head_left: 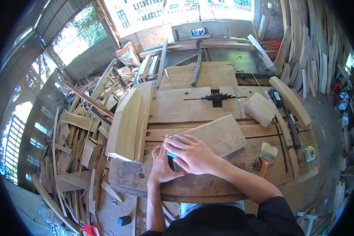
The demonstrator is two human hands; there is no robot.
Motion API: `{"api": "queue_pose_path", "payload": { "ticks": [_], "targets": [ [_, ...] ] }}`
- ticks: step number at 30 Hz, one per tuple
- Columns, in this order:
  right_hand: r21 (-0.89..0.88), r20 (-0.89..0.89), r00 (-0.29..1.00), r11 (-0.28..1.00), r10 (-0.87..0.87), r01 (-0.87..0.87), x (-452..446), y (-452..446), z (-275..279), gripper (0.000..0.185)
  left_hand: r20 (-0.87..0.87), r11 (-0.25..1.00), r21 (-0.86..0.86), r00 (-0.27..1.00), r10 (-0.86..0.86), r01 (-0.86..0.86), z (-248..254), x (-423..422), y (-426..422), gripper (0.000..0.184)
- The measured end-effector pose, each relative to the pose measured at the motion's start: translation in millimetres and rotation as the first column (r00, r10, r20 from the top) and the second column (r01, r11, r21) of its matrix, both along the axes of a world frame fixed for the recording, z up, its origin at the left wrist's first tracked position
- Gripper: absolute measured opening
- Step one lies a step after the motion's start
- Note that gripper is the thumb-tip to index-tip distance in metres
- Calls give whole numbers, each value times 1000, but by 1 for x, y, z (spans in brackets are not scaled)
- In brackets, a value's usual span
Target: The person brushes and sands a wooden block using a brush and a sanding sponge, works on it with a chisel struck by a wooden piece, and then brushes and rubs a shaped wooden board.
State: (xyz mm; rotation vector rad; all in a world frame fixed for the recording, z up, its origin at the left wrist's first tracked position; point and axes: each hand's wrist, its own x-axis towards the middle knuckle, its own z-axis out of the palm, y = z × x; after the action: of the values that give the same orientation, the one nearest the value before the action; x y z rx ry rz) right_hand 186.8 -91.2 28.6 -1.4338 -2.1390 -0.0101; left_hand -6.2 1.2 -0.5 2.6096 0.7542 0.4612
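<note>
Near the front edge of the wooden worktable, my hands come together around a small blue and dark object (173, 152); most of it is hidden, so its kind is unclear. My left hand (160, 168) curves around its left side, with the thumb below. Over its top lies my right hand (196, 156), fingers bent and closed on it. Just beyond them rests a pale wooden board (218, 135) with a rough, marked face, its near left end hidden behind my fingers.
A toothed saw blade (216, 96) rises from the worktable (171, 110). At right are a paintbrush (267, 157), a wooden block (260, 109), a tape roll (309, 153) and a cordless tool (275, 98). Long boards (131, 124) stand at left; a hammer (198, 65) lies behind. Scrap wood (76, 157) covers the floor.
</note>
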Motion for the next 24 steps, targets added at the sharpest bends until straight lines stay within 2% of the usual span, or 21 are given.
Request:
{"api": "queue_pose_path", "payload": {
  "ticks": [1, 2, 4, 6, 7, 9, 12, 13, 15, 16, 17, 18, 19, 21, 22, 24],
  "targets": [
    [1, -5, 1000, 1000, 0, 0, 1, 0, 2, 55, -42, 996, 83, 999, -25, 29, 1, 0, 2, 156],
    [-12, 13, 1000, 1000, -1, 1, 5, 0, 4, 55, -45, 996, 83, 999, -25, 29, 1, 0, 1, 156],
    [-30, 27, 1000, 1000, -5, 5, 18, 1, 7, 55, 21, 998, -58, 999, 32, -31, 1, 1, -3, 157],
    [-66, 29, 955, 953, -295, 297, 40, 3, 10, 55, 4, 995, -90, 999, 49, -49, 7, 3, -6, 158],
    [-68, 28, 954, 952, -298, 299, 53, 4, 9, 55, -11, 990, -119, 998, 68, -69, 8, 3, -6, 158],
    [-34, 60, 826, 826, -560, 562, 73, 8, 3, 54, 11, 993, -101, 998, 64, -62, 5, 3, -6, 159],
    [-4, 72, 787, 789, -613, 615, 78, 10, 0, 54, 28, 995, -87, 998, 60, -57, 5, 3, -7, 159],
    [-2, 75, 788, 790, -611, 613, 73, 9, 1, 54, 20, 995, -87, 998, 58, -56, 6, 3, -7, 159],
    [4, 92, 918, 922, -385, 386, 52, 7, 3, 54, 21, 994, -96, 998, 62, -59, 6, 4, -7, 159],
    [3, 93, 919, 924, -382, 384, 40, 6, 3, 54, 18, 993, -103, 998, 62, -60, 6, 3, -7, 160],
    [-27, 69, 966, 967, -251, 253, 26, 5, 2, 54, 15, 993, -104, 998, 64, -62, 2, 2, -5, 160],
    [-53, 41, 992, 992, -116, 118, 19, 4, 3, 54, 26, 999, -24, 999, 29, -29, -2, 2, -1, 160],
    [-53, 38, 992, 992, -117, 118, 18, 1, 5, 54, 34, 998, 57, 999, -8, 6, -5, 2, 1, 160],
    [-49, 8, 1000, 999, 1, 0, 16, -3, 8, 53, 27, 998, 55, 1000, -5, 4, -6, 1, 1, 160],
    [-50, 4, 1000, 999, -3, 4, 19, -1, 7, 53, 23, 998, 55, 1000, -3, 1, -3, 2, 1, 160],
    [-111, 8, 981, 975, -194, 194, 39, 5, 5, 54, 10, 1000, -13, 1000, 27, -27, 6, 4, -6, 160]
  ]
}}
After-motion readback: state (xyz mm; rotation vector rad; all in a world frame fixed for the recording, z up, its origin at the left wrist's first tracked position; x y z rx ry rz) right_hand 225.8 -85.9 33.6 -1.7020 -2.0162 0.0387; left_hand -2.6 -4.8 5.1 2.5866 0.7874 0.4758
